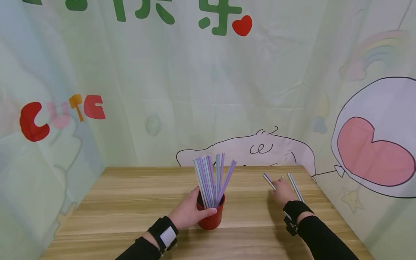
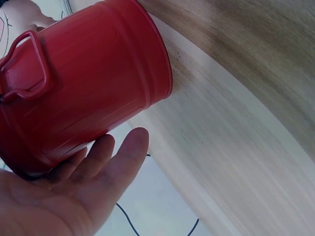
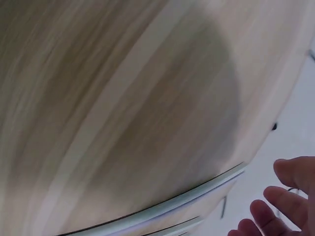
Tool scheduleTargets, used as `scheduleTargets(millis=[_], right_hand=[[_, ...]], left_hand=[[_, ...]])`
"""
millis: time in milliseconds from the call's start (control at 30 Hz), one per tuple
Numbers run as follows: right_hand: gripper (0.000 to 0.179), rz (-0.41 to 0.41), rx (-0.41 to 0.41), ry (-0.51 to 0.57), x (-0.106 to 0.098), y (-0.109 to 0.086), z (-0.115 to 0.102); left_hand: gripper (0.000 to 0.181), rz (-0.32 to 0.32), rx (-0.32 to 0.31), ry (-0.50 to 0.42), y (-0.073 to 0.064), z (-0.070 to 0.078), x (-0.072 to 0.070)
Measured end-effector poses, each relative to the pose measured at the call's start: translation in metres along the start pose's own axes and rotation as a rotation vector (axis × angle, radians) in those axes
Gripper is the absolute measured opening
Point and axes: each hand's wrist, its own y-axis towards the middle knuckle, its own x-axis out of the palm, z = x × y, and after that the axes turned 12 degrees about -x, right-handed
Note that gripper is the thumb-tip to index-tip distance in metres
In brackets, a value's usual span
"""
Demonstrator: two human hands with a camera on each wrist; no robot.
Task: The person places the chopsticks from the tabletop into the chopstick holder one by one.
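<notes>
A small red metal bucket (image 1: pixel 211 219) with a side handle (image 2: pixel 42 69) stands on the table, filled with pale blue and purple drinking straws (image 1: pixel 206 177). My left hand (image 1: pixel 188 211) holds the bucket, thumb across its front near the rim and fingers along its other side. Over at the right, my right hand (image 1: pixel 283 192) is low over a few loose straws. One straw (image 1: pixel 268 179) pokes out left of the fingers; another straw (image 1: pixel 295 186) lies to their right. In the right wrist view, the fingers (image 3: pixel 283 204) are spread and loosely bent, apart from the straws (image 3: pixel 167 209).
The wood-grain table (image 1: pixel 136 195) reaches back to a printed cloth backdrop (image 1: pixel 208 79). Cloth also hangs along the left and right sides.
</notes>
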Motion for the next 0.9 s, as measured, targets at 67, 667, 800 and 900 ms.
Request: scheduleTargets(millis=[67, 667, 800, 900], right_hand=[[0.036, -0.008, -0.001, -0.041, 0.001, -0.002, 0.006], [0.026, -0.132, 0.040, -0.191, 0.005, -0.010, 0.011], [0.025, -0.135, 0.044, -0.194, 0.005, -0.011, 0.009], [0.024, -0.130, 0.037, -0.191, 0.006, -0.012, 0.010]], left_hand=[[0.097, 0.000, -0.002, -0.001, 0.000, 0.000, 0.000], [0.093, 0.020, 0.008, 0.026, -0.001, 0.000, 0.000], [0.093, 0.022, 0.009, 0.027, -0.002, 0.000, 0.000], [0.094, 0.022, 0.005, 0.025, -0.003, 0.001, 0.000]])
